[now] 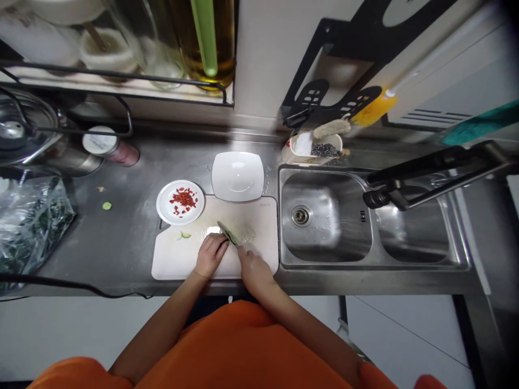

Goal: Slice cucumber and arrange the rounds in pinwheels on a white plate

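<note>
Knife (227, 232) hung over the board (178, 260) in our closed right grip (254, 268); our left grip (211, 254) curled beside it, its hold unclear; safe cutting wanted our fingertips tucked back.

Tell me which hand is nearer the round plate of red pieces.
Left. The left hand is right of the round plate and closer to the person; the right hand, holding the knife, is farther right.
</note>
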Demonstrator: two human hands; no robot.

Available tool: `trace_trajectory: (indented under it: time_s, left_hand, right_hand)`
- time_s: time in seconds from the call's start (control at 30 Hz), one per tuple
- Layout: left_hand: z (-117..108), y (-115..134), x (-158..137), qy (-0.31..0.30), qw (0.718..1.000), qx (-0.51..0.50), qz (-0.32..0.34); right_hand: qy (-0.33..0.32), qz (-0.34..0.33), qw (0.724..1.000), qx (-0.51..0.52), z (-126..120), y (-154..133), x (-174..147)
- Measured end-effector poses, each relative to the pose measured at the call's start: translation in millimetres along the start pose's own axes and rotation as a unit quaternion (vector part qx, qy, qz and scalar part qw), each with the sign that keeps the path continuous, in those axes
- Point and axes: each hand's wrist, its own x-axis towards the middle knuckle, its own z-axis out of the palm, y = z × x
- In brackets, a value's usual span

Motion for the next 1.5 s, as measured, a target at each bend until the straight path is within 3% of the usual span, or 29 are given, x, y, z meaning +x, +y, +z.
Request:
trace_trajectory:
  time_s: [0.3,0.57,0.97,1.5]
  left_hand:
    - [1,-1,0,0.007,1.0,0.003,0.007]
    - [2,-3,-2,0.015,1.0,0.008,0.013]
    - [1,-3,-1,0.01,1.0,0.02,0.017]
    - [0,1,0,0.011,1.0,0.007,0.017]
  right_hand:
    - [0.017,0.003,0.999,0.035,8,6,5]
    - [-0.018,0.072,0.993,0.087,1,26,-15]
    - [-0.06,0.03,0.997,0.044,2,15,-41]
    - [-0.064,0.023,0.997,0.038,0,17,-39]
